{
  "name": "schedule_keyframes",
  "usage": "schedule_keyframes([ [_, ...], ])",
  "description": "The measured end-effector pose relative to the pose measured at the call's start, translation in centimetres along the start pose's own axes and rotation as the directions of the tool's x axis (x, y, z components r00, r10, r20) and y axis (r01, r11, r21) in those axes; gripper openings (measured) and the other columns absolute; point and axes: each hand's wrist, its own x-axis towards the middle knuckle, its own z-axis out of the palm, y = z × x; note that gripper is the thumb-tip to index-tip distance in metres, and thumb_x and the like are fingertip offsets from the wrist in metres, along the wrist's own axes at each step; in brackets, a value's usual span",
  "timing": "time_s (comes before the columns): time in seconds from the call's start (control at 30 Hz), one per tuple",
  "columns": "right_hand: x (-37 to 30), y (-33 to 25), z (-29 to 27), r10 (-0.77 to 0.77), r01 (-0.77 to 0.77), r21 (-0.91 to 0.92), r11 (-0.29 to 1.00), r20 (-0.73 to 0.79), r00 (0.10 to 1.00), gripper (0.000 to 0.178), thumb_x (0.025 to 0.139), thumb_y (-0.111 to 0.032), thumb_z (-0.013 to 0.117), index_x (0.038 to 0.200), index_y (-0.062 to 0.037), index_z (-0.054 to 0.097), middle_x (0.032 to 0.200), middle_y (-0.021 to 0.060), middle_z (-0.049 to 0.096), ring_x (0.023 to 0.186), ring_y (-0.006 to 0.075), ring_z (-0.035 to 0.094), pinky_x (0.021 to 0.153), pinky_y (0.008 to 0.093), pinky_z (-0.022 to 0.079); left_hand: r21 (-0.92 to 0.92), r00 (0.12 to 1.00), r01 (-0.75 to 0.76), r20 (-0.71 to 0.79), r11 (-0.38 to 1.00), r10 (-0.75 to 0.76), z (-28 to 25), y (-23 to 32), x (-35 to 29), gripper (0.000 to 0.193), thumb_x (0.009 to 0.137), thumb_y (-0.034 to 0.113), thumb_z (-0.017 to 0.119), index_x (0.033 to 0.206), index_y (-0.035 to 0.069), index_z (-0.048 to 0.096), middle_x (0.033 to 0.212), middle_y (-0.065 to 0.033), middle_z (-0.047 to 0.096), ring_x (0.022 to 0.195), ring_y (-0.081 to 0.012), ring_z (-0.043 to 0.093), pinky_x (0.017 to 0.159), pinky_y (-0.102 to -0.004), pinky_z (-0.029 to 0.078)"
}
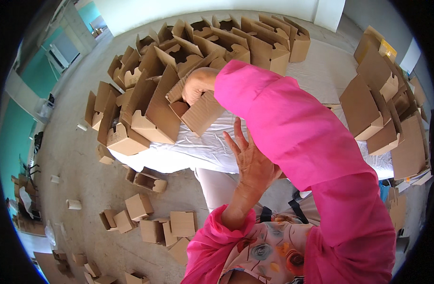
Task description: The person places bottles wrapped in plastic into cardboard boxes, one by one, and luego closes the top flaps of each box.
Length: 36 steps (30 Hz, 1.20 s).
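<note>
Head view: the right hand [198,85] was inserted into an open cardboard box [205,113]; the walls concealed its fingers, so whether this grip was closed on anything could not be told. The box was over the white-covered desk [207,142]. The left hand [255,163], nearer the wearer than the box and slightly to its right, was apart from it, fingers spread wide, with no object visible. The step in hand was judged to be work on the box's interior; the next move probably called for steadying its wall. Left of and beyond the box stood crowded open boxes [162,106], whose raised flaps narrowed the working room; well to its right was a second group of boxes [361,104]. The pink right sleeve [292,123] screened the desk just right of the box. Small cartons [183,223] lay on the floor [84,161], to its near left.
</note>
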Motion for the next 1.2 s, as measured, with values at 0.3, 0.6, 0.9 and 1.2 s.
schedule_keyframes([
  [0.3,-3.2,-0.7,5.2,0.168,-0.284,-0.268,0.921,-0.383,0.908,0.027,0.076,-0.015,0.064,0.099,-0.0020,0.071,0.099,0.0146,0.069,0.088,0.0282,0.064,0.075,0.0434,0.050,0.028,0.995,0.092,0.048,0.995,-0.093,-0.8,0.9,0.6,0.084,0.060,0.050,0.076,0.127,0.007,0.051,0.143,-0.0222,0.019,0.136,-0.0482,0.008,0.103,-0.0703,0.005],
  [0.6,-8.3,-2.4,9.2,0.250,-0.253,0.086,0.963,-0.632,0.734,0.027,0.079,-0.015,0.058,0.100,-0.0022,0.068,0.106,0.0136,0.067,0.095,0.0328,0.064,0.078,0.0444,0.052,0.038,0.994,0.105,-0.009,0.994,-0.105,-0.8,1.4,1.2,0.066,0.058,0.038,0.079,0.118,0.018,0.059,0.139,-0.0262,0.023,0.135,-0.0568,0.002,0.096,-0.0776,0.002],
  [0.9,-10.1,-2.3,9.9,0.151,-0.220,-0.067,0.973,-0.536,0.830,0.030,0.077,-0.013,0.058,0.104,-0.0014,0.065,0.101,0.0161,0.067,0.091,0.0341,0.064,0.075,0.0449,0.051,0.062,0.989,0.140,-0.056,0.988,-0.137,-0.6,1.6,1.3,0.056,0.062,0.037,0.077,0.113,0.018,0.064,0.146,-0.0224,0.019,0.135,-0.0570,-0.003,0.097,-0.0763,0.000],
  [1.2,-17.2,-1.7,9.6,-0.022,-0.010,-0.075,0.997,-0.421,0.907,0.032,0.078,-0.009,0.054,0.107,0.0030,0.059,0.090,0.0196,0.065,0.078,0.0312,0.060,0.068,0.0430,0.047,0.156,0.993,0.116,-0.052,0.981,-0.109,-0.7,2.0,1.8,0.045,0.068,0.040,0.075,0.106,0.018,0.069,0.154,-0.0224,0.003,0.138,-0.0532,-0.006,0.098,-0.0758,0.002],
])
